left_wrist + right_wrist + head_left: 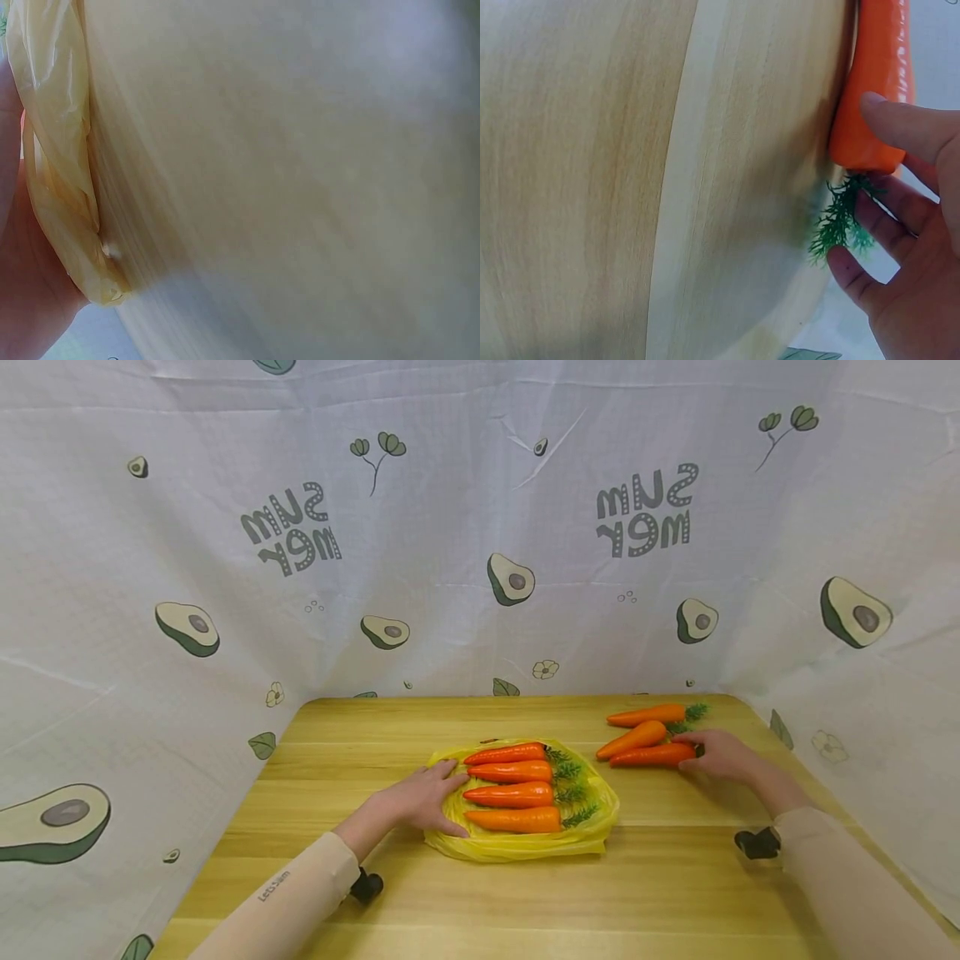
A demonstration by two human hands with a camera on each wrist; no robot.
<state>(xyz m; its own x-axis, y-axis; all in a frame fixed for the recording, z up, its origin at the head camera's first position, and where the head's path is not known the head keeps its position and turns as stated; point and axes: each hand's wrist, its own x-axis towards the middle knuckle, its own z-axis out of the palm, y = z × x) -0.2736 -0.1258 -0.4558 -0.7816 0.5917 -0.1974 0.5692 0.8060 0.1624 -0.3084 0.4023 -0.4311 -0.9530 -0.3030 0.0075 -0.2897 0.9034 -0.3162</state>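
Left hand (423,799) lies flat with fingers spread on the 9 o'clock edge of the yellow bag (525,843), likely pinning it so the four carrots (510,794) lying in a row on it don't shift. Right hand (720,754) curls loosely round the leafy end of the nearest loose carrot (651,756), at 3 o'clock from the bag, two more carrots (637,727) just beyond it. Readable text: "Let's Slim" on the left sleeve (273,887); the backdrop cloth (465,527) prints "SUMMER" mirrored.
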